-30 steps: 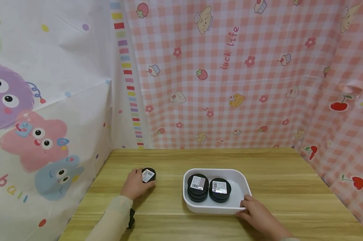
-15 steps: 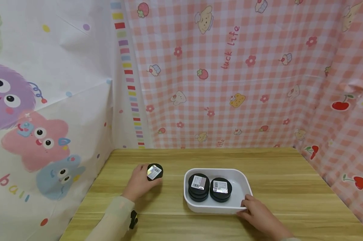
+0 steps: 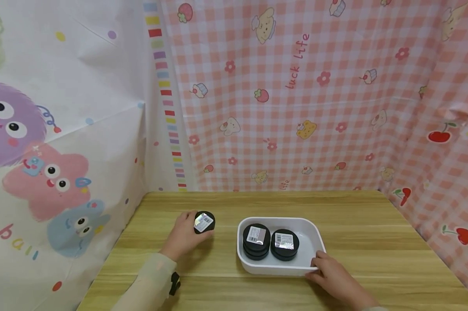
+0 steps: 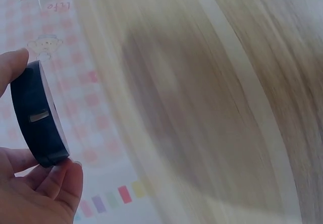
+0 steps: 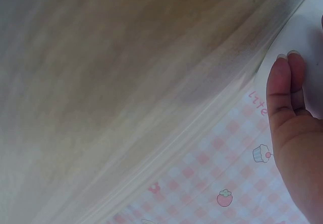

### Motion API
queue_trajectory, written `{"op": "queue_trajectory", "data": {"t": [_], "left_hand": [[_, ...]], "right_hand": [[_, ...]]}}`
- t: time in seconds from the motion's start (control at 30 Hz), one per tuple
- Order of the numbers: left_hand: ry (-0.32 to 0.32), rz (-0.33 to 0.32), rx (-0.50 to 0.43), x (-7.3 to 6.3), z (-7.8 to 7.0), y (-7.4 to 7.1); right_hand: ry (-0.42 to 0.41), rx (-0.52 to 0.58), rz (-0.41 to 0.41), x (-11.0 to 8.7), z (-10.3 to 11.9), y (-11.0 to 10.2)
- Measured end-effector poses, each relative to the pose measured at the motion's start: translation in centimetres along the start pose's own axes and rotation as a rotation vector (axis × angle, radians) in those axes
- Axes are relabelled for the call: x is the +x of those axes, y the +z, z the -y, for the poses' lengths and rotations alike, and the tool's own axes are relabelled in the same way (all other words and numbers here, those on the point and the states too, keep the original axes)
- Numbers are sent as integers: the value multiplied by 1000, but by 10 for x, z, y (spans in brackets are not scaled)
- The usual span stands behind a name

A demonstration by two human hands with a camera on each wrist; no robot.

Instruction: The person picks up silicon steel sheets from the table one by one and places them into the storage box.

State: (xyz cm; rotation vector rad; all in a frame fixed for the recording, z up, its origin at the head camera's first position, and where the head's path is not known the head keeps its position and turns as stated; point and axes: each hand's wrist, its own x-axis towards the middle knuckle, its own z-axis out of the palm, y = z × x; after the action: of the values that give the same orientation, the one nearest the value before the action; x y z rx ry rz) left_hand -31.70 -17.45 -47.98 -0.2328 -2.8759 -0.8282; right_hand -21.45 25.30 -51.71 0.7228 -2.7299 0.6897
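Note:
A round black compact point(image 3: 204, 222) with a silvery label is held by its rim between the thumb and fingers of my left hand point(image 3: 182, 236), left of the tray. The left wrist view shows a small bright catch on the edge of this compact point(image 4: 38, 113). My right hand point(image 3: 331, 271) grips the near right corner of a white tray point(image 3: 274, 271), with the thumb outside and fingers over the rim. Inside the tray, a stack of black compacts point(image 3: 256, 242) stands at the left. Another stack of compacts point(image 3: 284, 245) is beside it, also labelled on top.
Everything stands on a wood-grain table point(image 3: 218, 289). A pink checked cloth point(image 3: 280, 108) hangs along its back and right, and a white cartoon sheet point(image 3: 113, 142) on the left. A black band piece point(image 3: 174, 284) shows at the left sleeve point(image 3: 146, 280).
The left hand has lifted the compact off the table and carried it a little to the right, towards the tray. The right hand keeps its grip; tray and stacks stay put.

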Motion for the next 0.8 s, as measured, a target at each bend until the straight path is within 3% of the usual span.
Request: {"op": "queue_trajectory", "data": {"t": [0.23,0.6,0.8], "left_hand": [[33,24,4,1,-16,3],[114,19,-57,6,-52,13],[145,50,-90,5,-73,15]], "right_hand": [[22,7,31,1,-1,0],[7,10,11,0,-2,0],[-9,10,-10,0,-3,2]]}}
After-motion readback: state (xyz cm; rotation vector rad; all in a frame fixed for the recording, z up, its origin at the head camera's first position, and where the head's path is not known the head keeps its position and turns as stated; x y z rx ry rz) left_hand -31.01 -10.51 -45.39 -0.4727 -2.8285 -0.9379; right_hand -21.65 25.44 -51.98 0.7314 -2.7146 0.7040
